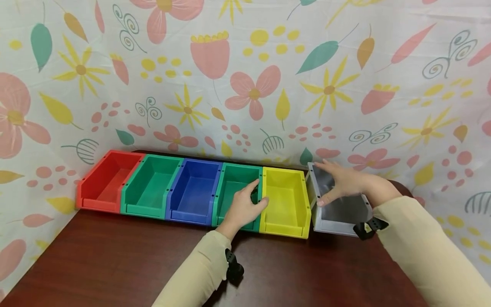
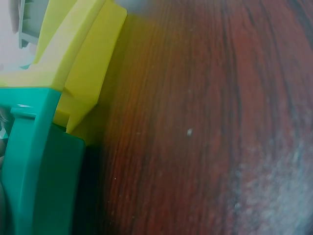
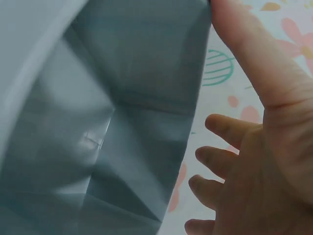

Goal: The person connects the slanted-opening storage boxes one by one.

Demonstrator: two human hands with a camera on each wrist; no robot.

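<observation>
Over the dividing wall between the right-hand green bin [image 1: 229, 187] and the yellow bin [image 1: 285, 200] is my left hand [image 1: 243, 209]. Its index finger reaches toward the back and its thumb points at the yellow bin's side; the other fingers are mostly hidden inside the green bin. My right hand [image 1: 345, 181] spans the grey bin [image 1: 337, 228], thumb by its left rim and fingers stretched toward its back edge. In the right wrist view the thumb meets the grey bin's rim, while the other fingers [image 3: 217, 161] stand apart from it.
A red bin [image 1: 86, 194], another green bin [image 1: 145, 209] and a blue bin [image 1: 188, 216] continue the row to the left. A narrow gap separates the grey bin from the yellow one. The dark wooden table [image 1: 115, 260] extends in front; a flowered cloth [image 1: 245, 119] hangs behind.
</observation>
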